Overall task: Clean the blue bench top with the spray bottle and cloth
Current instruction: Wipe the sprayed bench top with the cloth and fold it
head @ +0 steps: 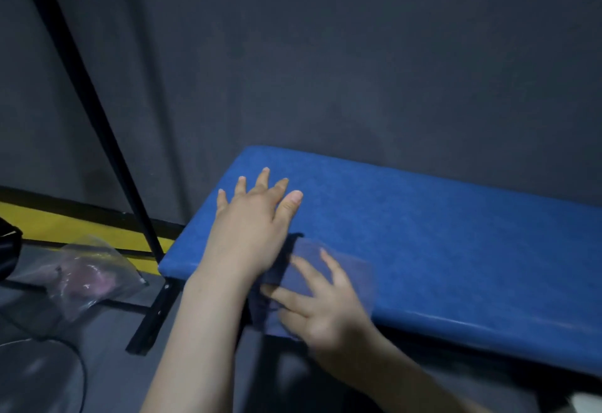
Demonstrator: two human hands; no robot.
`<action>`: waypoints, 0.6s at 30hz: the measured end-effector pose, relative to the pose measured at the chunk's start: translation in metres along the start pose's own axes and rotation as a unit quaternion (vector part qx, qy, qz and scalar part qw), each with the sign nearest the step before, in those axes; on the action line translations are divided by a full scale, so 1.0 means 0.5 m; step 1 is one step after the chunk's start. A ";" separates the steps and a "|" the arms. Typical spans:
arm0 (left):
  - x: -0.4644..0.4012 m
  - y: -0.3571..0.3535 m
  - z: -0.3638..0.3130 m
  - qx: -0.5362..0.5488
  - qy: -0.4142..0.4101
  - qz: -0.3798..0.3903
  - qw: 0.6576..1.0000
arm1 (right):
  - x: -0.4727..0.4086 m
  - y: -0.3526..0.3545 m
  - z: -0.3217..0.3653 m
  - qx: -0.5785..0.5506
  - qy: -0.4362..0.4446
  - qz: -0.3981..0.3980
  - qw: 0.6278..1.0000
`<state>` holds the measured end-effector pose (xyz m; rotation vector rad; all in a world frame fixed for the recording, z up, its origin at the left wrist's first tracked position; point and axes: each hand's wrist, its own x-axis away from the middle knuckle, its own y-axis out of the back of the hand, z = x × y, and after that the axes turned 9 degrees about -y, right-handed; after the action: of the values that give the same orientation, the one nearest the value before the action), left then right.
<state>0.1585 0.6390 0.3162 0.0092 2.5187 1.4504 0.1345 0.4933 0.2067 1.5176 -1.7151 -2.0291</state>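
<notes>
Your left hand (257,217) lies flat and spread on the bench top (423,233), holding nothing. Just right of its wrist, your right hand (325,298) presses the cloth (303,259) with open fingers, pinning it rather than gripping it. The cloth sits at the near edge, part of it hanging over. It looks thin, soft and light — it will likely bunch or slide on the smooth padding, so press with a flat palm on its middle. No bottle shows in view. Only 1 cloth is visible.
</notes>
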 end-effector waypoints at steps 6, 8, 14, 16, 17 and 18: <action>-0.004 -0.041 -0.035 -0.009 -0.018 0.060 0.998 | 0.271 0.178 -0.206 0.092 -0.046 0.082 0.991; -0.005 -0.060 -0.048 -0.017 -0.027 0.089 0.996 | 0.332 0.254 -0.269 0.079 -0.144 0.137 0.977; 0.003 -0.111 -0.062 -0.078 -0.013 0.185 0.980 | 0.314 0.271 -0.246 0.022 -0.451 0.006 0.892; 0.006 -0.121 -0.061 -0.114 -0.005 0.208 0.972 | 0.245 0.220 -0.179 0.053 -0.427 -0.027 0.902; 0.004 -0.124 -0.063 -0.123 -0.004 0.211 0.970 | 0.210 0.198 -0.142 0.054 -0.399 -0.008 0.915; 0.003 -0.124 -0.060 -0.126 0.000 0.212 0.969 | 0.181 0.175 -0.108 0.051 -0.368 0.023 0.928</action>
<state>0.1578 0.5819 0.2774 0.5316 2.4079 1.9179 0.0828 0.3682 0.2265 0.7291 -2.0642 -2.7316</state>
